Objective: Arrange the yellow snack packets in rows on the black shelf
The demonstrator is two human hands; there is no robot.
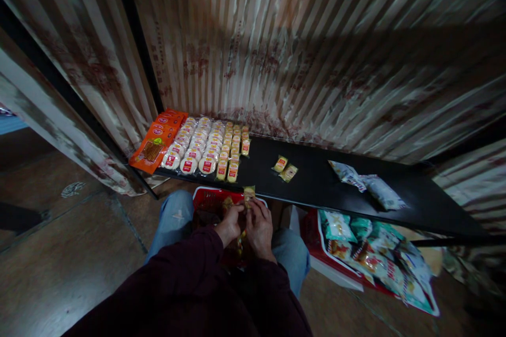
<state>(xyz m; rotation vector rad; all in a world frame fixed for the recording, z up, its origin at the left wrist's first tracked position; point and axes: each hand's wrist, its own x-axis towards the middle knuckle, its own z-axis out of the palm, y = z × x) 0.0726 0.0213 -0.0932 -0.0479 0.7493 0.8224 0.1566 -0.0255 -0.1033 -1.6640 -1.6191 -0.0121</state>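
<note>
Over a red basket [203,192] between my knees, both hands are close together at a small yellow wrapped snack packet [249,193]. My right hand [260,227] grips its lower end with the fingers. The thumb and fingertips of my left hand [230,225] pinch at the same end. The packet stands up in front of the black shelf's [261,168] front edge. Two similar small packets [288,172] lie on the shelf ahead and to the right. Rows of yellow packets [233,168] stand to the left on the shelf. The basket's contents are partly hidden by my hands.
Rows of round white wrapped cakes [188,164] and orange bags [158,139] fill the shelf's left end. Two pale bags [381,192] lie on its right part. A second basket [343,260] of snack bags stands below. Black posts [138,31] and striped curtain [253,52] surround the shelf.
</note>
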